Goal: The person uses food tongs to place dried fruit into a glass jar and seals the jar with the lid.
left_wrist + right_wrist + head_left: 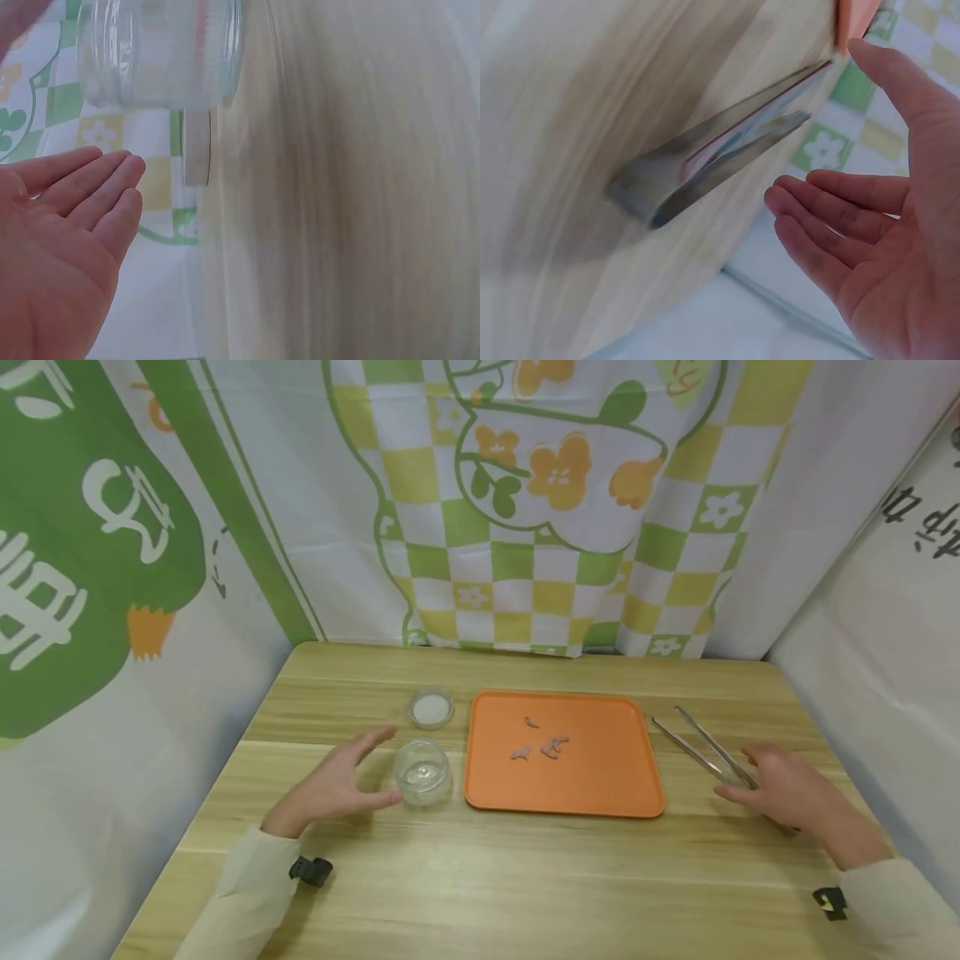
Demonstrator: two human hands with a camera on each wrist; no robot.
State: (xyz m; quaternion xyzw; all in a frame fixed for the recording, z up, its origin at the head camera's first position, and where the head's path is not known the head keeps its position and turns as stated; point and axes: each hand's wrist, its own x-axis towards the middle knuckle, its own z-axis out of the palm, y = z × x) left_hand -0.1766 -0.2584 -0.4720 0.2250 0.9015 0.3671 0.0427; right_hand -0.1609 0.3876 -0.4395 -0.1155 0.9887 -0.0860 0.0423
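Note:
My left hand is spread beside a clear glass jar, thumb and fingers apart on its left side. In the left wrist view the fingers are straight and the jar stands a little beyond them. My right hand hovers over the closed end of metal tweezers, which lie on the table with their tips pointing away. In the right wrist view a gap shows between the loosely bent fingers and the tweezers. Several small greyish-purple curled pieces lie on an orange tray.
A round clear lid with a white centre lies behind the jar. The wooden table ends at a patterned cloth at the back. White cloth walls stand at both sides.

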